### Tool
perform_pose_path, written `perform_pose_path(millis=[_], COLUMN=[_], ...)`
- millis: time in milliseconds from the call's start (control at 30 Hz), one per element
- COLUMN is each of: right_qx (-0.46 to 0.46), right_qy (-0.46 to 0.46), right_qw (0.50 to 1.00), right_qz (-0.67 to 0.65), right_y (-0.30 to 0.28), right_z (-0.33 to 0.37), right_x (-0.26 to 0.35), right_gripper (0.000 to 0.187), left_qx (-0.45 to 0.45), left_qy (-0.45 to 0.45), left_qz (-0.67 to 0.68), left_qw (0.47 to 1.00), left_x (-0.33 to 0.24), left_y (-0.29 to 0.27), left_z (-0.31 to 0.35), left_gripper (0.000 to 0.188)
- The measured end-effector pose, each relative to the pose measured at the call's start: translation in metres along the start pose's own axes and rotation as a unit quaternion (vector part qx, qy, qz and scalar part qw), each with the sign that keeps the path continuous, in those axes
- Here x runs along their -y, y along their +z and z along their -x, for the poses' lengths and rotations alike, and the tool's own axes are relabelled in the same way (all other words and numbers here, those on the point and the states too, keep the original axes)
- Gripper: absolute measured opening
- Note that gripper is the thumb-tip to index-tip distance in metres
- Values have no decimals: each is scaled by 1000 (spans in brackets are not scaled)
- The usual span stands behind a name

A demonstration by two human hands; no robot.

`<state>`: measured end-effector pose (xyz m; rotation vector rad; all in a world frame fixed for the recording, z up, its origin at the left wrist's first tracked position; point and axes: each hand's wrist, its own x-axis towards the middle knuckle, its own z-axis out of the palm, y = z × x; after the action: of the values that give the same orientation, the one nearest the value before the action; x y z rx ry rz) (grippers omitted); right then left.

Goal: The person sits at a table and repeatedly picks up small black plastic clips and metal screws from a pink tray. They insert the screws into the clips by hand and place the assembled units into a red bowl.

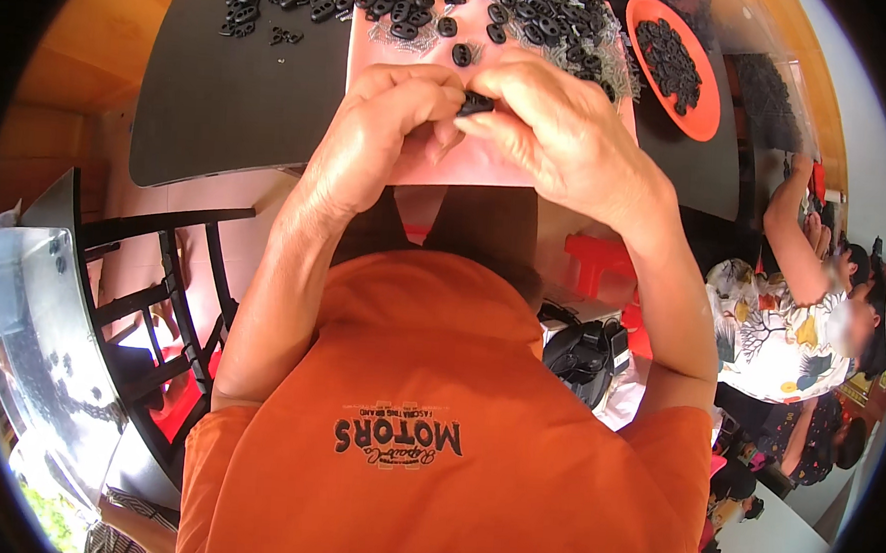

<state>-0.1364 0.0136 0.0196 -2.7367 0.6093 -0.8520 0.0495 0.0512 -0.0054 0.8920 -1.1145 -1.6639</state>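
Over the near part of a pink sheet (pixel 509 173), my two hands meet around a small black plastic piece (pixel 475 104) that looks like a cord lock. My left hand (pixel 386 118) is closed, its thumb and fingers pinching the piece's left side. From the other side, the thumb and forefinger of my right hand (pixel 561 132) grip it; fingertips hide much of it. Just beyond lie a loose black oval cord lock (pixel 462 54) and a heap of similar black pieces (pixel 402 4), with thin silvery bits (pixel 405 42), perhaps springs, scattered among them.
An orange-red oval dish (pixel 704 127) of small black parts (pixel 669 66) stands at right on the dark table (pixel 242 96). A black chair (pixel 151 301) is at left. Below the table's right side are a red stool (pixel 594 264) and black bag (pixel 584 359). Another person (pixel 776 334) sits at right.
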Motion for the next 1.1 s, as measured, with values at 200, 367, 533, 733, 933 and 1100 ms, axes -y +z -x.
perform_pose_path(millis=[200, 367, 533, 733, 933, 1100], right_qx=[-3, -1, -7, -6, -33, -14], right_qy=[26, 50, 64, 32, 26, 67], right_qw=[999, 998, 997, 999, 997, 995], right_qz=[-35, -39, -41, -20, -71, -74], right_y=[0, -8, -7, -3, 5, -2], right_z=[-1, 3, 9, 7, 12, 12], right_x=[3, 9, 8, 6, 2, 4], right_gripper=[20, 33, 39, 25, 24, 23], left_qx=[-13, -38, -43, -34, -19, -39], left_qy=[16, 8, -22, -65, -61, -74], left_qz=[-54, -44, -22, -38, -35, -44], left_qw=[998, 998, 999, 997, 997, 996], left_x=[8, 5, -5, -5, -5, -8], left_y=[-1, 5, 10, 7, 8, 13], left_z=[0, 0, 2, 2, 2, 3], left_gripper=[26, 25, 22, 19, 18, 19])
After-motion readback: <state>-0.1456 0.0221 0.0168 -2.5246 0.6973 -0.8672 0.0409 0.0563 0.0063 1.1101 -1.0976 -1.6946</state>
